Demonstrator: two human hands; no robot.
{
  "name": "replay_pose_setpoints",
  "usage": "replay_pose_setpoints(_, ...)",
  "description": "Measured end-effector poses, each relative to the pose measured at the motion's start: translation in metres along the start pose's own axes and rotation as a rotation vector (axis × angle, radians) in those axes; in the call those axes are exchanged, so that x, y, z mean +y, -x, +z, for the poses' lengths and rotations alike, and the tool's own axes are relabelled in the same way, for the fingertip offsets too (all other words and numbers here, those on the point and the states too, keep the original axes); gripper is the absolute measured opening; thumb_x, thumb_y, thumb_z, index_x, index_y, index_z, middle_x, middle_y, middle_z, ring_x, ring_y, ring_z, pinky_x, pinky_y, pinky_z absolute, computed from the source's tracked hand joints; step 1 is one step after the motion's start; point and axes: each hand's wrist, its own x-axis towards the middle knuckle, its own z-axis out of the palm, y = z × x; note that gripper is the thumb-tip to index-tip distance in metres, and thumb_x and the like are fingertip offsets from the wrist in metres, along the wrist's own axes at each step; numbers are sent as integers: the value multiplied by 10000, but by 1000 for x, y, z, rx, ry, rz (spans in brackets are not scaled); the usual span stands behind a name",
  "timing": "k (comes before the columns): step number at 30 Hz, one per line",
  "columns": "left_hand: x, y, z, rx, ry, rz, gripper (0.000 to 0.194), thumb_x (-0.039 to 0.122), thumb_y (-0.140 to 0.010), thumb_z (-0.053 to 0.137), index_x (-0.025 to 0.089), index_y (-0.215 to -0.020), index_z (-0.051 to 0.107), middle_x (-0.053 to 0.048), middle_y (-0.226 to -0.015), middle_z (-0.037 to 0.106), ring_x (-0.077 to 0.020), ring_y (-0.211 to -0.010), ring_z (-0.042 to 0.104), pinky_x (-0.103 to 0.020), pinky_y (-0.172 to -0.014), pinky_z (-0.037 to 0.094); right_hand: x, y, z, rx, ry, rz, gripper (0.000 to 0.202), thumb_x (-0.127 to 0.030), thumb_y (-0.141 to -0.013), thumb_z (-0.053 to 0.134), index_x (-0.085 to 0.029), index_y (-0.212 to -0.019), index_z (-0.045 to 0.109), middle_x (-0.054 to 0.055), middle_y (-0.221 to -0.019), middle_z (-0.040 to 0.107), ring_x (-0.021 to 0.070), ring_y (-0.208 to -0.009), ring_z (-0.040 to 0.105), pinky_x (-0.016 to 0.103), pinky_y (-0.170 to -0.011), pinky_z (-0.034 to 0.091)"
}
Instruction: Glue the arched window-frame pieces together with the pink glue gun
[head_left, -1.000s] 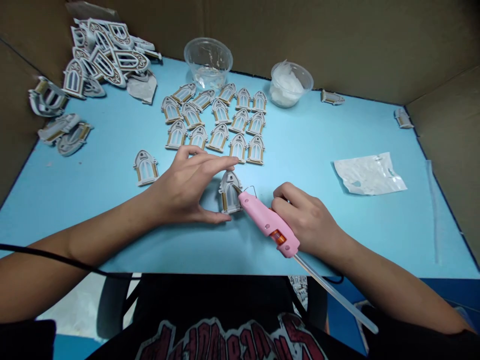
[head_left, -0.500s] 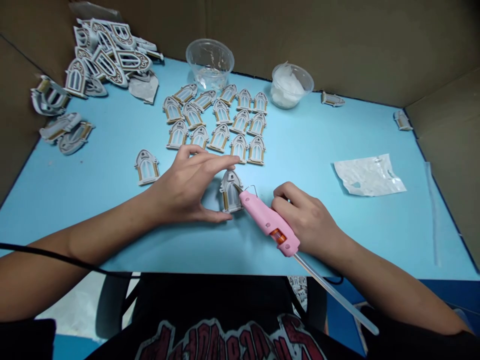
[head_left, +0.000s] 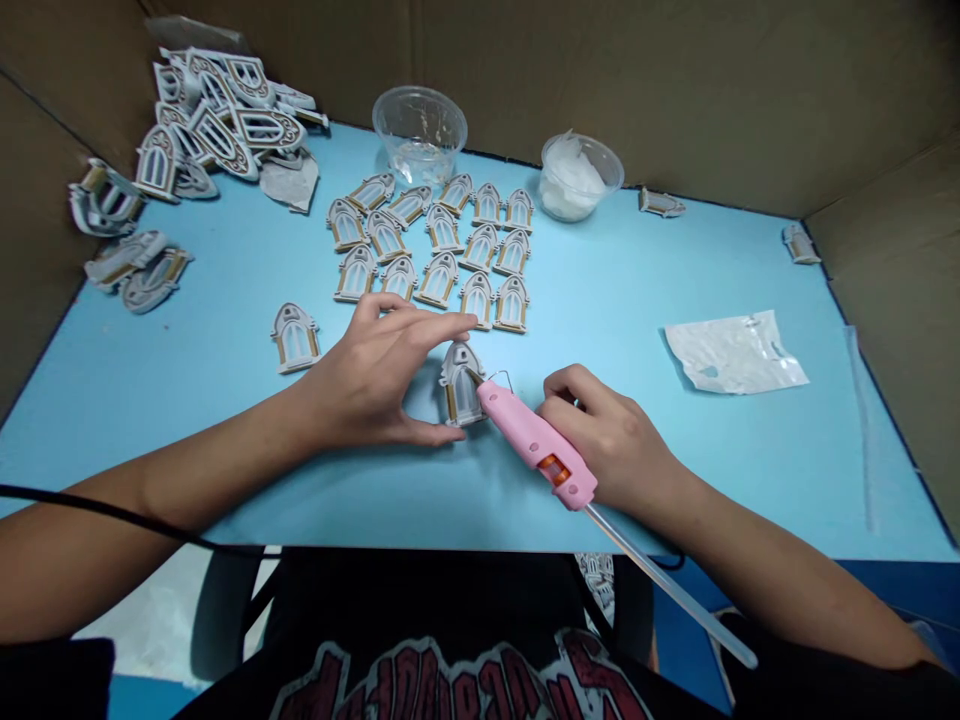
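Note:
My left hand (head_left: 382, 385) grips a small arched window piece (head_left: 461, 388) between its fingers at the top and its thumb at the bottom edge. The piece has white and grey trim with gold sides. Wrapped round a pink hot glue gun (head_left: 529, 430), my right hand (head_left: 611, 435) keeps the metal nozzle at the upper part of that piece. A clear glue stick (head_left: 667, 585) sticks out of the gun's back end. One more arched window piece (head_left: 295, 338) lies left of my left hand, and rows of similar window pieces (head_left: 439, 280) lie beyond it.
A heap of larger arched frames (head_left: 217, 130) fills the back left corner. Two clear plastic tubs (head_left: 420, 105) (head_left: 611, 175) stand at the back. To the right lie a white plastic bag (head_left: 739, 355) and a loose glue stick (head_left: 862, 430). A black cable (head_left: 112, 512) crosses my left forearm.
The view has shifted very slightly. Both hands, the glue gun and the held window piece stay in nearly the same place.

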Motion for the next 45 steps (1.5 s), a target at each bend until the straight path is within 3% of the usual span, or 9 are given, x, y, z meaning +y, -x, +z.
replay_pose_setpoints(7,-1,1,0,-26,6,-22,820,542,-861,805,275,-1518,393,-128,-1310,746,-340,-1160,744,-575,-1045,483,1,1,0,-14,-20,12,209,-83,-943,473,-202,-775,506,52,-886,537,114,-651,448,232,-522,374)
replay_pose_setpoints(12,-1,2,1,20,13,-5,855,517,-862,819,270,-1543,365,-127,-1315,744,-334,-1172,739,-543,-1042,475,1,1,0,-12,-14,1,215,-88,-948,457,-200,-770,505,56,-882,535,110,-644,446,225,-521,386)
replay_pose_setpoints(25,0,0,-1,25,11,8,841,521,-869,819,262,-1534,374,-125,-1321,742,-328,-1174,739,-520,-1054,461,0,0,0,-13,-37,18,199,-108,-956,476,-160,-850,637,69,-913,533,116,-661,478,238,-520,404)
replay_pose_setpoints(45,0,-1,-3,30,16,16,865,528,-878,824,256,-1544,344,-125,-1305,744,-322,-1170,743,-511,-1054,454,-1,0,1,15,-14,3,215,-119,-972,469,-153,-877,659,78,-911,543,131,-676,511,248,-502,419)
